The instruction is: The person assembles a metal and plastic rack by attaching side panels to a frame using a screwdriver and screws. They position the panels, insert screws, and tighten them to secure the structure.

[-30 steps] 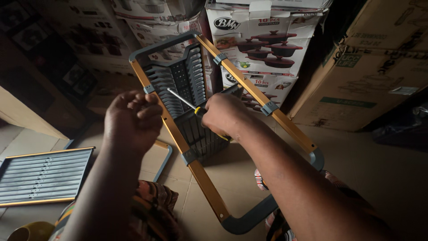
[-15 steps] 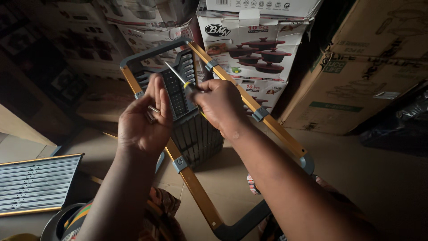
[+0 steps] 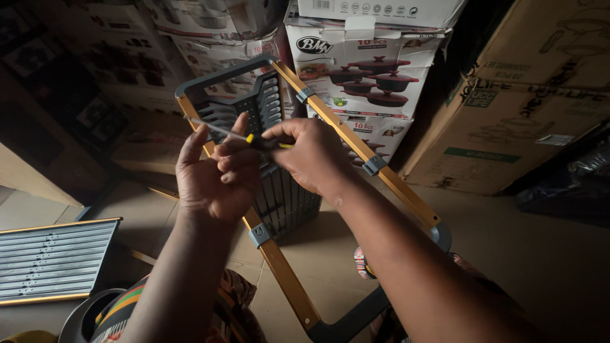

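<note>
While both hands meet in front of the rack frame, the right hand has its fingers pinched shut around the dark handle of a screwdriver, whose yellow collar shows just past the thumb and whose thin, shiny metal shaft runs up and away to the left, across the frame's upper left corner. The left hand is half curled beside the screwdriver, its fingertips resting against the handle and shaft; whether it truly grips anything cannot be told from this angle.

That frame is a long rectangle of flat, gold-coloured metal bars with rounded grey plastic corners and small grey clips along each side. A dark grey plastic basket with ribbed slats and rows of slots hangs inside the frame's upper half, directly behind the hands. Left of the frame, well apart from it, a slatted grey tray with a gold edge lies flat on the floor. A patterned cloth in red, green and yellow shows below the frame's left bar.

Beyond the frame's top end stand stacked white cardboard boxes printed with pictures of red lidded pots; to its right lean plain brown cartons. Under the frame the floor is smooth and pale tan, and the room is dim with deep shadow.
</note>
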